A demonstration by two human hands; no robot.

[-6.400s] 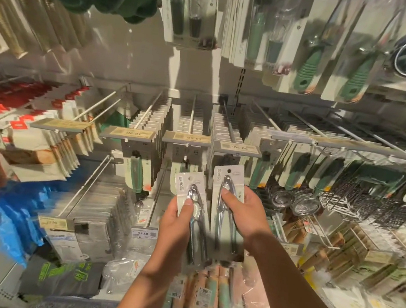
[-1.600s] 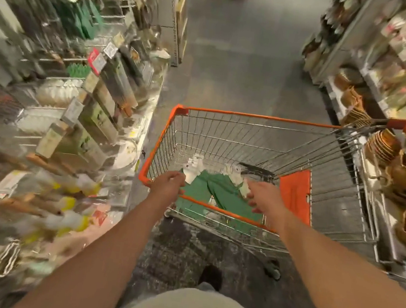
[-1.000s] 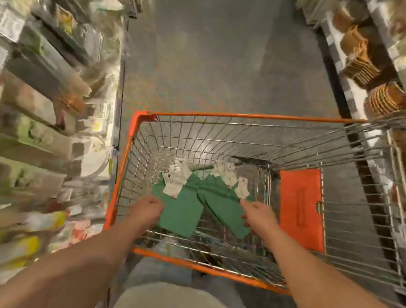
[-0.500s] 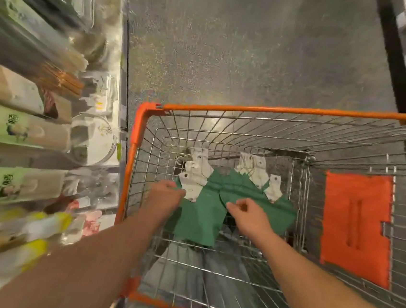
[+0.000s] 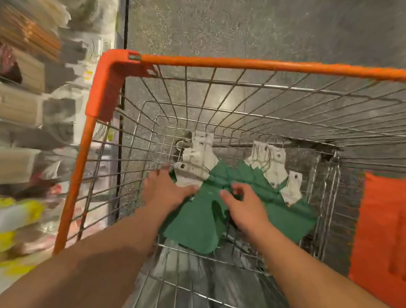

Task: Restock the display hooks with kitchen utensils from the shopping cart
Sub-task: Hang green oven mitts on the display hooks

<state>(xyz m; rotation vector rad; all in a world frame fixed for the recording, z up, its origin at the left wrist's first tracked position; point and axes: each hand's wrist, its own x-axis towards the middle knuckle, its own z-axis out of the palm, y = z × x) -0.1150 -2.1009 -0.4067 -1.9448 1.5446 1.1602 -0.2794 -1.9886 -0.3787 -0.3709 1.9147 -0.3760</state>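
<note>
Green packs under both hands, cart

Shiny wire cart, matt green packs

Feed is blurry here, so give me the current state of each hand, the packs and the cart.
left hand: on the left green packs, grip unclear
right hand: fingers curled over the right packs
green packs: lying fanned on the cart floor
shopping cart: holds only those packs
</note>
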